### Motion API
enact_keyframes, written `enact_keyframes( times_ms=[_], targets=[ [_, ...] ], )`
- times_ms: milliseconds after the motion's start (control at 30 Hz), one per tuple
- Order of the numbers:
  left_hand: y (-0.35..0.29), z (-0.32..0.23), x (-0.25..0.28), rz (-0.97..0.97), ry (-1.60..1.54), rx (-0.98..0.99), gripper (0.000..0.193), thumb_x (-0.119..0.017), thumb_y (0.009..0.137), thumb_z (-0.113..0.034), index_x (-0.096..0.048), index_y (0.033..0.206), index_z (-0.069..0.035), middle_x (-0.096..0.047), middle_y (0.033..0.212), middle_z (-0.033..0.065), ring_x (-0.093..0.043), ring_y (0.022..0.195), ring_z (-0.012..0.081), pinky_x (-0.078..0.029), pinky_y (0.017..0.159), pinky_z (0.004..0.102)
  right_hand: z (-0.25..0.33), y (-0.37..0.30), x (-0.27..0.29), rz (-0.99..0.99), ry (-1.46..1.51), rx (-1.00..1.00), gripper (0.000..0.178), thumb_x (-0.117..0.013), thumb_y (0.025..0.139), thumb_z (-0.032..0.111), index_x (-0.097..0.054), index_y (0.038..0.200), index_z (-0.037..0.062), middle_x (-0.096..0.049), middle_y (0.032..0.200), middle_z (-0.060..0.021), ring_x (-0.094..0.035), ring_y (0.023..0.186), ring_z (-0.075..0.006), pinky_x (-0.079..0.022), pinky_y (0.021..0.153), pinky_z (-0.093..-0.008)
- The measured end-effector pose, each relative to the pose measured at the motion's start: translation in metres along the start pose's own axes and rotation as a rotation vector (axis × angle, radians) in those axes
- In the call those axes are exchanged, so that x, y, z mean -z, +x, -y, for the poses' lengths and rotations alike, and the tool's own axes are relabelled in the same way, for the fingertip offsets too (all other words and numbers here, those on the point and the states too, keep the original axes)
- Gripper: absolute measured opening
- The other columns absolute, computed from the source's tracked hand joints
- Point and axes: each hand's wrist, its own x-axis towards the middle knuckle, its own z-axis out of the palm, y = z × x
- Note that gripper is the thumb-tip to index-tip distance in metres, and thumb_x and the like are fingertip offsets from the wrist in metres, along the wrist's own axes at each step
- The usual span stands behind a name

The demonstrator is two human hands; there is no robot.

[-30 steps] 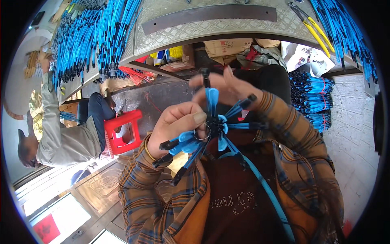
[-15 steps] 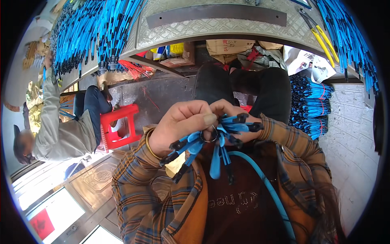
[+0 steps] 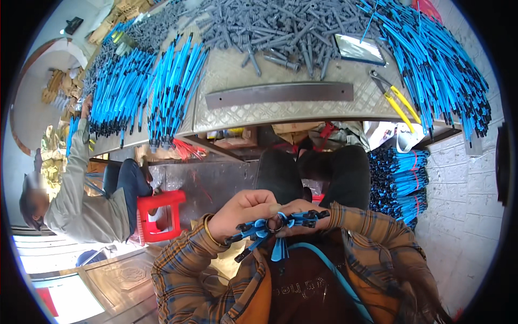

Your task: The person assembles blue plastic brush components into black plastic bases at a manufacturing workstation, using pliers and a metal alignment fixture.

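Pinching a dark ring [image 3: 275, 223] with thumb and finger, the left hand [image 3: 234, 216] has hold of a bunch of blue sticks [image 3: 279, 249] with black ends. The bunch is low down, in front of the person's chest, well apart from the surface [image 3: 229, 70]. The right hand [image 3: 302, 208] is close up against the left one. Sticks cover part of it, so one cannot tell just what its fingers grip. Some black ends are hard to pick out against the dark shirt [image 3: 302, 267]. At the top, the rim of the picture cuts off a big pile of gray pegs [image 3: 291, 32]. A co-worker [image 3: 89, 197] sits off to the left, and the far heap makes it hard to see what they touch.

The near edge of the surface is just past the person's knees [image 3: 280, 167], with open room between it and both hands. Bare space lies around a long metal strip [image 3: 279, 95] and pliers with yellow handles [image 3: 399, 105]. On the right, a blue heap [image 3: 431, 59] pokes out over the edge.

Under the surface, a brown bag [image 3: 291, 130] is partly hidden, and its inside does not show. Tied bundles [image 3: 399, 178] are stacked near the white wall [image 3: 458, 200].
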Motion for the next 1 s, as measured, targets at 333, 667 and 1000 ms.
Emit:
enact_keyframes(
  times_ms=[333,667,1000],
  targets=[
    [0.016,-0.011,0.014,0.053,-0.115,-0.118,0.014,-0.056,0.086,-0.015,-0.051,0.092,-0.002,-0.060,0.084,0.0101,-0.057,0.079,0.0149,-0.044,0.073,0.0243,-0.010,-0.007,-0.003,-0.338,0.040,0.120,0.026,-0.061,0.083,0.017,-0.056,0.105,0.0044,-0.059,0.091,-0.0068,-0.055,0.080,-0.0137,-0.045,0.074,-0.0268],
    [0.148,-0.176,0.091,-1.016,1.100,-0.470,0.023,-0.058,0.078,-0.026,-0.061,0.075,-0.003,-0.061,0.066,0.0060,-0.057,0.060,0.0155,-0.046,0.058,0.0289,-0.029,-0.014,0.015,-0.137,0.328,0.106,0.037,-0.058,0.086,0.013,-0.050,0.121,0.0061,-0.060,0.095,-0.0029,-0.056,0.087,-0.0076,-0.046,0.077,-0.0239],
    [0.160,-0.176,0.099,-0.910,1.005,-0.674,0.019,-0.066,0.074,-0.017,-0.062,0.086,-0.003,-0.063,0.071,0.0057,-0.058,0.065,0.0112,-0.046,0.061,0.0239,-0.016,-0.021,0.014,-0.216,0.140,0.111,0.024,-0.062,0.083,0.018,-0.055,0.101,0.0036,-0.061,0.102,-0.0118,-0.058,0.094,-0.0167,-0.047,0.080,-0.0288]
  ],
)
